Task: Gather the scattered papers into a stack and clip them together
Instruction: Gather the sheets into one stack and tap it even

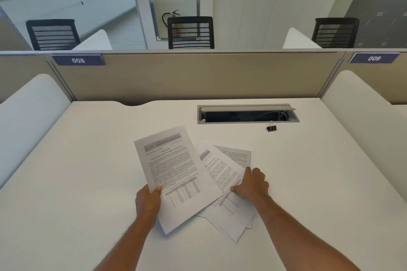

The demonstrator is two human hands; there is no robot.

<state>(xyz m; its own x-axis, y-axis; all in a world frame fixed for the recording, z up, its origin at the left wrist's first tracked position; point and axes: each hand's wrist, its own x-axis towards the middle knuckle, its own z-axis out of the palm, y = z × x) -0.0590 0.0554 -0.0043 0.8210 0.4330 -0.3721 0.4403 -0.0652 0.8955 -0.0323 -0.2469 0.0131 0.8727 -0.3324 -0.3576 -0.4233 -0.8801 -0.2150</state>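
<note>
While the sheets are half gathered: you're mid-collect, nothing squared or clipped yet
left grip: left hand (148, 202) curled round the lower left edge of the top sheet (174, 174), thumb on the printed face, sheet tilted up off the worktop (77, 171)
right grip: right hand (251, 185) fingers bent, pressing down on the fanned sheets (229, 174); whether it pinches an edge or only pins them, can't tell
papers: centre of worktop, close to you, at least three fanned sheets overlapping under the lifted one, corners splayed right and toward you
clip: binder clip (271, 127) stands alone, far side, just in front of the open cable tray (248, 114), well apart from the papers
risk 1: one-edge hold on the top sheet, likely to droop or crease if you swing it across
risk 2: pulling the fan together under a flat press could skid the bottom sheet out or fold a corner
risk 3: clipping before tapping edges square would lock in the skew
risk 4: reaching for the clip near the tray, a nudge could knock it into the opening
</note>
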